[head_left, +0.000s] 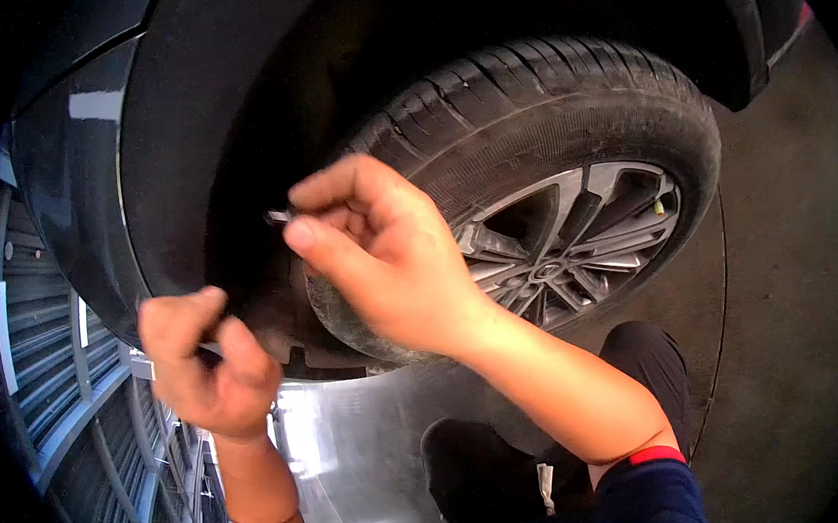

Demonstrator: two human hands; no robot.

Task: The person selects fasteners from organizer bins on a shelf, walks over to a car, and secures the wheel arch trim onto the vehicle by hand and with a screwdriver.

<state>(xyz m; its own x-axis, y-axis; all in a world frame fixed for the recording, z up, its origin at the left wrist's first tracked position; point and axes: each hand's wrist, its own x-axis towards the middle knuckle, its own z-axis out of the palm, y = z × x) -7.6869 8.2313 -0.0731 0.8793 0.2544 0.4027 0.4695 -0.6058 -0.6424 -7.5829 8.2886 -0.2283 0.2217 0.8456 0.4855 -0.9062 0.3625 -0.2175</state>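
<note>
My right hand point(385, 254) is raised in front of the dark wheel arch, thumb and index finger closed around a small shiny piece point(276, 217). It is too small and blurred to name. Lower and to the left, my left hand point(212, 369) is held up with bent fingers, smeared by motion. Anything inside its curled fingers is hidden. Behind the right hand stands a car tyre point(508, 103) on a grey multi-spoke alloy rim point(545, 265). The arch liner point(272, 135) beside the tyre is in deep shadow.
The dark, glossy car body panel point(76, 169) curves down the left side. A shiny grey floor point(356, 461) lies below, with a duller floor point(784, 316) at right. My bent knees point(482, 470) are close below the wheel. Metal slatted structures point(45, 333) stand at lower left.
</note>
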